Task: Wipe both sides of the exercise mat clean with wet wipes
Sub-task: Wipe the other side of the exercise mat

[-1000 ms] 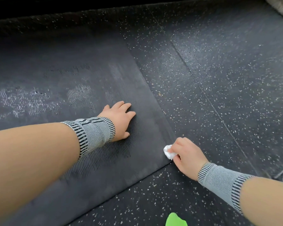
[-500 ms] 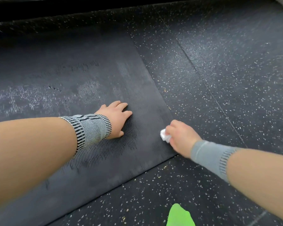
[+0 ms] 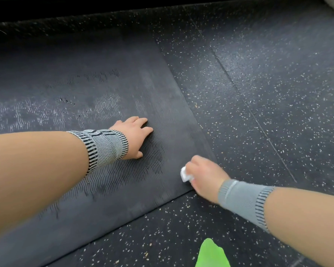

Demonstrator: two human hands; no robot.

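The dark grey, wavy-ribbed rubber exercise mat lies flat on the black, white-speckled gym floor. At the mat's near right corner the right hand has its fingers curled tight round a crumpled white wet wipe, pressing it down on the ribbing. Further in from that corner, the left hand rests palm-down on the mat, fingers straight and slightly apart, pinning it. Pale scuffs show further along the mat from the corner, so much of this face looks unwiped. With the wipe so close to the edge, a stroke could run off onto the floor and carry grit back, or catch the corner and curl it up. A bright green object lies on the floor nearer than the corner.
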